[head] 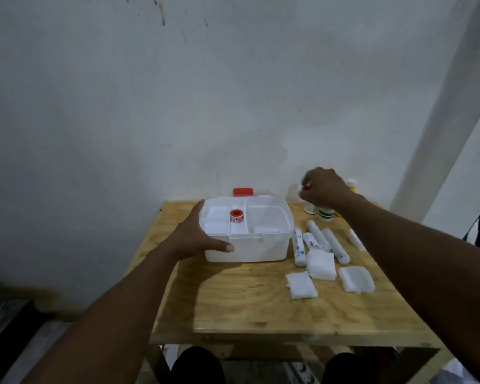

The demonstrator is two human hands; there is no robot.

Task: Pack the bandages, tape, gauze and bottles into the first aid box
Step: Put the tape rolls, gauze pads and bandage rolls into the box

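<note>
Head view, first speaker: your left hand [194, 239] lies flat against the first aid box [247, 231] at the table's [233, 295] far left corner, bracing it, grasping nothing. One tape roll [236, 216] is inside.

Second speaker: Your right hand [323, 187] is closed on something small and red over the bottles [324, 213] at the far right corner; what it is, you can't tell. Crowded as they are, a knuckle could topple one. Bandages [320, 241] and gauze [320, 264] wait beside the box.
</note>
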